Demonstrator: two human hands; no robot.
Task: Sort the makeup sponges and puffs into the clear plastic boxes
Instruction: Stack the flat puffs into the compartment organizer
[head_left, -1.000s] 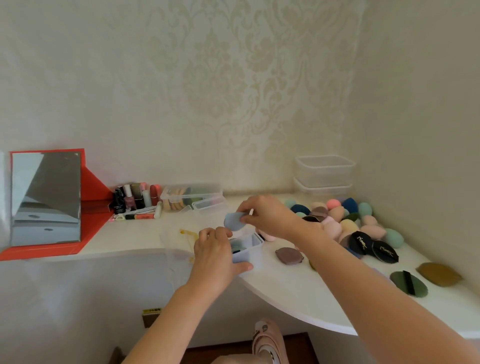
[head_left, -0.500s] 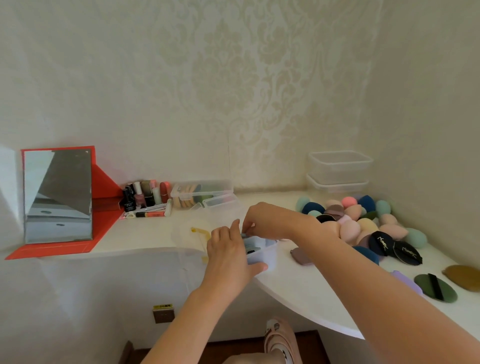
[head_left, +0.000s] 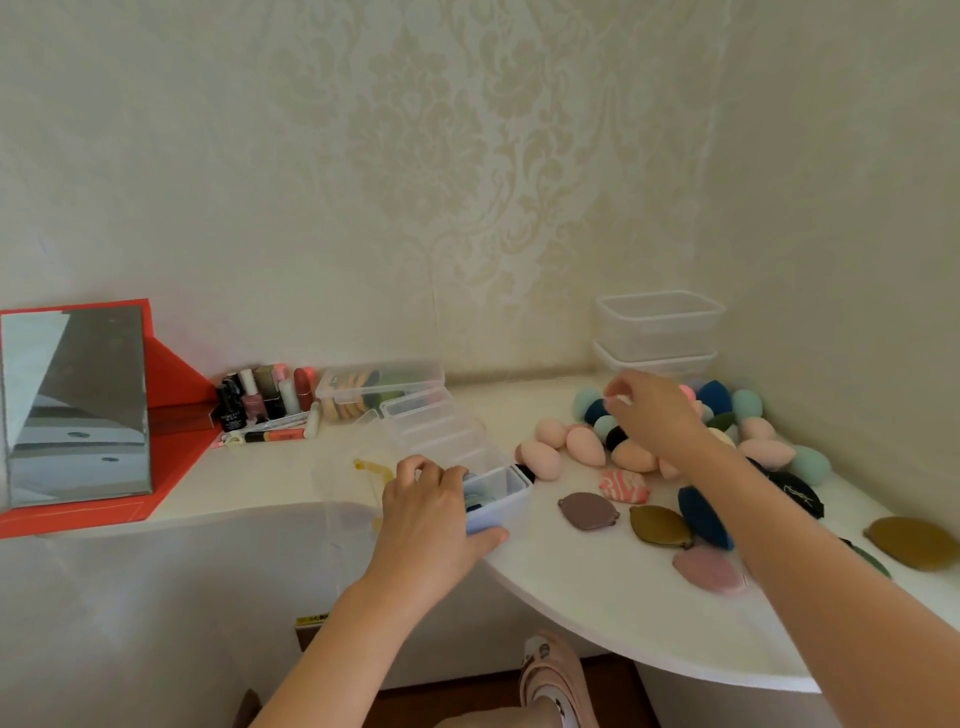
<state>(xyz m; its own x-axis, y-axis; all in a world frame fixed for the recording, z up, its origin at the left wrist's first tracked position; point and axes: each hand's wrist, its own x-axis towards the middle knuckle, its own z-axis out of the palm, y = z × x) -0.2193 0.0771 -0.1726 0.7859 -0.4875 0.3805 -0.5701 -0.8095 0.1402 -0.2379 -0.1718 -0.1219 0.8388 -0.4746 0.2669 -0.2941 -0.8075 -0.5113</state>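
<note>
A long clear divided box (head_left: 500, 500) lies at the curved front edge of the white table, with blue puffs in its near compartment. My left hand (head_left: 431, 514) grips that near end, thumb under the front wall. My right hand (head_left: 655, 415) hovers over the pile of egg sponges (head_left: 584, 446) at the back right, fingers bent downward, with no sponge seen in them. Flat puffs lie in front of the pile: a pink striped one (head_left: 623, 487), a mauve one (head_left: 587, 512), an olive one (head_left: 660, 526) and a dark blue one (head_left: 701, 514).
Two stacked clear boxes (head_left: 660, 332) stand in the back corner. Another clear box (head_left: 379, 387) holding puffs sits beside cosmetics bottles (head_left: 265, 400). A mirror in a red stand (head_left: 78, 405) is at the left. More puffs (head_left: 911, 543) lie far right.
My right hand put the light blue puff into the box's near compartment, then moved right and back over the sponge pile. My left hand stays on the box.
</note>
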